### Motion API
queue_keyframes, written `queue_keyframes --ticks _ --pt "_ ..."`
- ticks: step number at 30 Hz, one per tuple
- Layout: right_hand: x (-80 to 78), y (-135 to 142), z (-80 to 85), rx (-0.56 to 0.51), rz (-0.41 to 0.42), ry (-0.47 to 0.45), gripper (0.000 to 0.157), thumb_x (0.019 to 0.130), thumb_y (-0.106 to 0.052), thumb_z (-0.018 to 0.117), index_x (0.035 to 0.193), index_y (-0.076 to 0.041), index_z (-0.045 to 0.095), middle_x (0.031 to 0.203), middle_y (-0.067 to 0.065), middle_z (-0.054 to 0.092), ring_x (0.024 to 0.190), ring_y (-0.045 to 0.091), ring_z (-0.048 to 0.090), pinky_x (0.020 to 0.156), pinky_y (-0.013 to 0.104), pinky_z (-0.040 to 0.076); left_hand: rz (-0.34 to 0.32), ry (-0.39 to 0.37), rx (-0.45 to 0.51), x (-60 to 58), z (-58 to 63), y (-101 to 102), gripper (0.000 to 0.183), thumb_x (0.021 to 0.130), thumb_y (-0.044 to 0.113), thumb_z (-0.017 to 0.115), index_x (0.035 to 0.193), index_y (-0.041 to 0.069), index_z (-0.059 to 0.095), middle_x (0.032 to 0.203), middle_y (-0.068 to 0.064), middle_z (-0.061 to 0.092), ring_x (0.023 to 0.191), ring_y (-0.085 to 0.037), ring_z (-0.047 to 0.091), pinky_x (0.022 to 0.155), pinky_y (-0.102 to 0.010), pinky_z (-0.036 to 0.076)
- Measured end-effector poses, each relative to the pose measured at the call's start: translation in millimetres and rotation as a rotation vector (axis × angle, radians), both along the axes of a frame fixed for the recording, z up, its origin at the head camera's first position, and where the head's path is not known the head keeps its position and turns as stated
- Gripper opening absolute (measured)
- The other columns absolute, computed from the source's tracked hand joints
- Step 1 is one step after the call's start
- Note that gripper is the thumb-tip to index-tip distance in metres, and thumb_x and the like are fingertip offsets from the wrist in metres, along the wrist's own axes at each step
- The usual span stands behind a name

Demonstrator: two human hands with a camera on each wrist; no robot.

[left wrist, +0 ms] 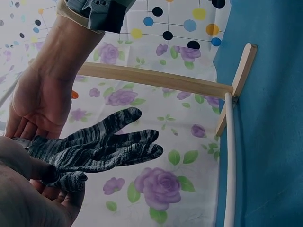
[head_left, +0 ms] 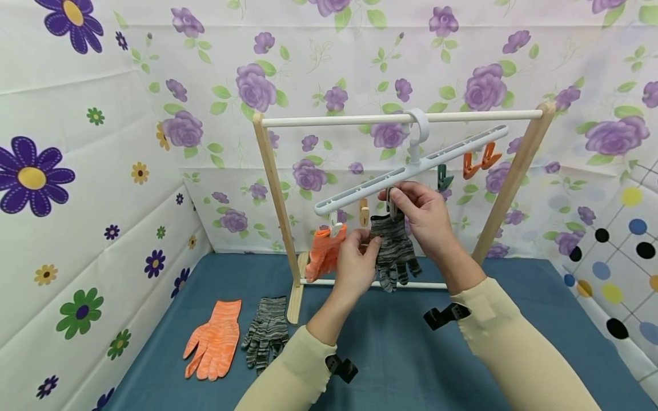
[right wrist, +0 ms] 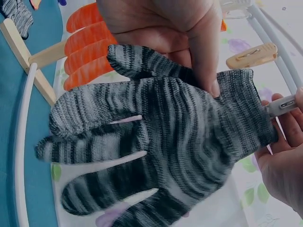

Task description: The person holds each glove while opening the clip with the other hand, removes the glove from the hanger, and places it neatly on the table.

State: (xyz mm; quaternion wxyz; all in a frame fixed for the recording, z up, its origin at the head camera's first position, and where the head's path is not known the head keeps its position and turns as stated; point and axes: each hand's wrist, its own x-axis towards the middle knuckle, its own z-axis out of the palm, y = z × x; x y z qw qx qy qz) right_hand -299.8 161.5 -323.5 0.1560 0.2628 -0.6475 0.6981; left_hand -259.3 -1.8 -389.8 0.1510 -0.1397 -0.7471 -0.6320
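A black-and-grey striped knit glove (head_left: pixel 394 251) hangs fingers-down below a white clip hanger (head_left: pixel 354 191). My left hand (head_left: pixel 356 265) pinches it beside the cuff, thumb on the near side, as the right wrist view shows with the striped glove (right wrist: pixel 184 123) spread flat. My right hand (head_left: pixel 424 222) grips a grey clothespin (right wrist: pixel 282 106) at the cuff's edge, under the hanger bar. Left of the left hand, an orange glove (head_left: pixel 324 251) hangs from a white clothespin (head_left: pixel 336 224). The right fingers partly hide the grey clothespin in the head view.
The hanger hooks over a wooden rack's white top rod (head_left: pixel 329 120) and tilts, right end higher. A tan clothespin (head_left: pixel 364 212), a green clothespin (head_left: pixel 444 178) and orange clothespins (head_left: pixel 470 165) hang from it. Another orange glove (head_left: pixel 216 342) and striped glove (head_left: pixel 268 331) lie on the blue cloth.
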Motion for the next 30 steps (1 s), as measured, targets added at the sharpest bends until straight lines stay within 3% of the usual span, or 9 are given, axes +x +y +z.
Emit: queue_keyframes --ticks 4,14,23,30 --pt "0.0 0 -0.2 0.000 -0.009 -0.001 0.038 0.108 -0.019 0.067 0.127 0.013 0.066 0.108 0.008 0.078 0.118 0.025 0.063 0.102 0.033 0.045 0.004 -0.006 -0.022 0.9 -3.4 -2 0.018 0.109 0.018 0.062 0.115 0.003 0.070 0.104 -0.007 0.068 0.089 -0.017 0.066 0.077 -0.034 0.055" --pt "0.7 0 -0.5 -0.011 0.020 -0.018 0.032 0.108 -0.019 0.067 0.128 0.006 0.069 0.110 0.007 0.078 0.118 0.023 0.065 0.103 0.031 0.048 0.000 -0.012 -0.034 2.6 -8.1 -5 0.018 0.108 0.016 0.063 0.117 0.001 0.070 0.104 -0.007 0.069 0.087 -0.016 0.065 0.075 -0.032 0.054" --pt "4.3 2 -1.9 0.040 0.039 -0.029 0.032 0.109 -0.022 0.065 0.132 -0.001 0.067 0.120 0.011 0.075 0.121 0.025 0.065 0.104 0.031 0.050 -0.081 -0.051 -0.060 7.7 -19.4 -11 0.020 0.109 0.015 0.063 0.120 -0.001 0.071 0.103 -0.006 0.071 0.083 -0.013 0.062 0.074 -0.030 0.052" --pt "6.1 2 -5.3 0.042 0.079 -0.008 0.036 0.110 -0.019 0.063 0.138 0.004 0.063 0.124 0.015 0.072 0.122 0.026 0.063 0.102 0.033 0.051 -0.112 -0.102 -0.059 17.4 -27.1 -18 0.021 0.109 0.017 0.063 0.122 0.001 0.071 0.094 -0.003 0.068 0.071 -0.012 0.054 0.065 -0.029 0.047"
